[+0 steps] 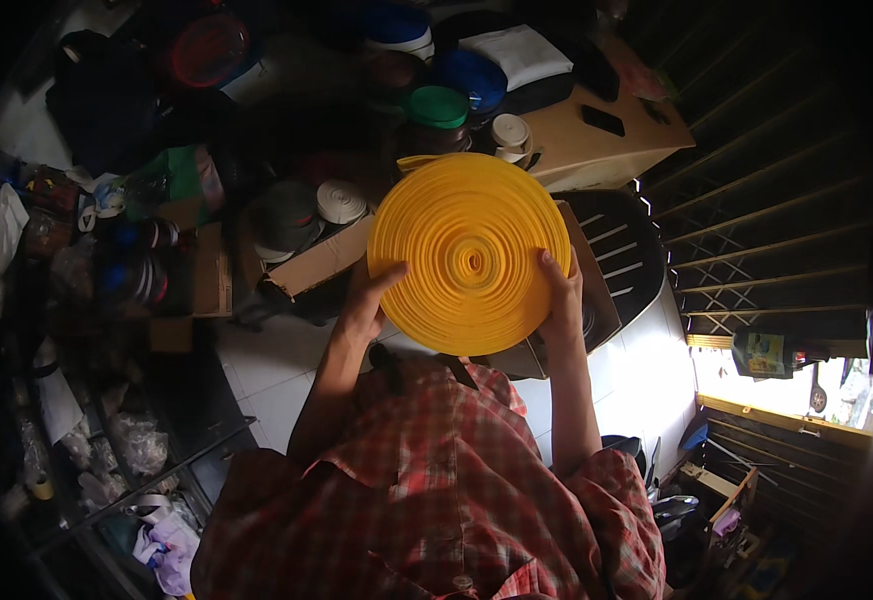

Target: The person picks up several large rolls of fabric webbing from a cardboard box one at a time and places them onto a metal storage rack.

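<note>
A large, flat roll of yellow webbing point(457, 200) is held up in front of me, its coiled face toward the camera. My left hand point(365, 305) grips its lower left edge, with the thumb lying on the face. On the opposite side my right hand point(563, 295) clasps the rim, thumb also on the face. The remaining fingers of both hands are behind the roll and mostly hidden. At the roll's upper left, a loose end of the strap sticks out. Behind it is an open cardboard box point(327, 258), largely covered by the roll.
Beyond stand a green roll point(437, 106), a blue roll point(472, 78) and small white rolls point(341, 201). A dark phone point(603, 121) lies on a brown carton point(567, 140) at the far right. Cluttered shelves point(147, 490) flank my left; a slatted gate point(767, 250) stands at right.
</note>
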Tool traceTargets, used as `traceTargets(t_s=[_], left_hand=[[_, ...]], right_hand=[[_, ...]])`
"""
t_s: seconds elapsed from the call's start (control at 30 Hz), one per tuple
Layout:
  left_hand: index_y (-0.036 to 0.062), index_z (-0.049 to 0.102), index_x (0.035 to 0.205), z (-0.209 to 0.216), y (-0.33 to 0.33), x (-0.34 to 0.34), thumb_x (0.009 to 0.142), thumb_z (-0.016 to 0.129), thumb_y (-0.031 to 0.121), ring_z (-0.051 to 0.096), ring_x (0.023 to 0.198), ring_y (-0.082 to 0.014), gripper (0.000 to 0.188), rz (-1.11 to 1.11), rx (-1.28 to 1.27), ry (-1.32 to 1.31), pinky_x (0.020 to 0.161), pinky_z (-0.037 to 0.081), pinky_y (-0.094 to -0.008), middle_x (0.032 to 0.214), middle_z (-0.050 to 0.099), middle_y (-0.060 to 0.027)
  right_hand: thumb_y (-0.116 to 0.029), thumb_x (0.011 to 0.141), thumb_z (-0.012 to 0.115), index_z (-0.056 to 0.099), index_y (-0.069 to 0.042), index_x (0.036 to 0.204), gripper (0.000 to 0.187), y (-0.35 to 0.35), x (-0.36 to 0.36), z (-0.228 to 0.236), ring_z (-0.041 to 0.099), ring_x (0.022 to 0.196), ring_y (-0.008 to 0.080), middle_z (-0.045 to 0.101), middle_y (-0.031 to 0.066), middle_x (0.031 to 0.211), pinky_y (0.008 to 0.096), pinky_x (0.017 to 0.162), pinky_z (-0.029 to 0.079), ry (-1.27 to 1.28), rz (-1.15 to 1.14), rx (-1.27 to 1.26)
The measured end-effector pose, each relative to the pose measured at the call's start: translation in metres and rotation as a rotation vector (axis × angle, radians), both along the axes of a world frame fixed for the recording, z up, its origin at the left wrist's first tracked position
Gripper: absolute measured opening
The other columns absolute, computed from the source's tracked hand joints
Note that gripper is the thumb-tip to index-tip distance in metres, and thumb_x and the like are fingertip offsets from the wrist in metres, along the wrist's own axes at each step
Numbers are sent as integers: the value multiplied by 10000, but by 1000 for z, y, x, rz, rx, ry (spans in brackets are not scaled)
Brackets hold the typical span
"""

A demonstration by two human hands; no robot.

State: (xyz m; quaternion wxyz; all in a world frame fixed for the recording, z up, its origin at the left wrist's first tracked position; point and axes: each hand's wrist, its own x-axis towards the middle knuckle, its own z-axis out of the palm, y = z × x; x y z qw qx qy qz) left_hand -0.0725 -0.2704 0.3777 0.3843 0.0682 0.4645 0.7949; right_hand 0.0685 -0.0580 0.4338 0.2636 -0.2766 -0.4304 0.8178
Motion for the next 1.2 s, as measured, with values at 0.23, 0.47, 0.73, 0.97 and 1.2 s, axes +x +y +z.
traceTargets(t_s=[0.23,0.47,0.73,0.97,1.2], left_hand=[[4,448,1301,14,-63,-31,802,726,143,580,1054,-190,588,78,-29,18,888,485,-329,1173,579,-104],[15,440,1306,8,-67,-37,825,673,74,568,1053,-169,538,-20,-207,149,903,469,-313,1156,578,-95],[18,426,1322,-12,24,-17,795,662,52,545,1116,-209,579,-315,-237,197,951,442,-338,1205,558,-104],[22,412,1343,-59,131,-3,790,687,73,505,1166,-204,619,-628,-276,222,1001,391,-334,1244,534,-100],[15,432,1329,-152,219,5,802,708,135,494,1185,-209,608,-740,-542,85,1024,368,-334,1254,537,-102]], right_hand=[[-122,849,682,489,36,1152,392,-59,-45,-14,657,863,198,619,144,1032,300,744,553,-5,35,17],[-193,878,659,518,25,1159,383,-90,-35,-56,630,858,172,617,132,1027,288,725,523,-256,-151,61],[-311,947,577,518,-2,1244,433,-41,29,-152,609,929,149,621,77,1087,288,816,481,-471,-128,-101],[-464,953,511,466,-14,1313,579,40,84,-211,586,1087,181,591,96,1204,332,932,463,-106,-104,-624],[-345,939,586,523,38,1243,493,102,113,-305,616,962,153,624,103,1122,289,826,498,-408,-221,-589]])
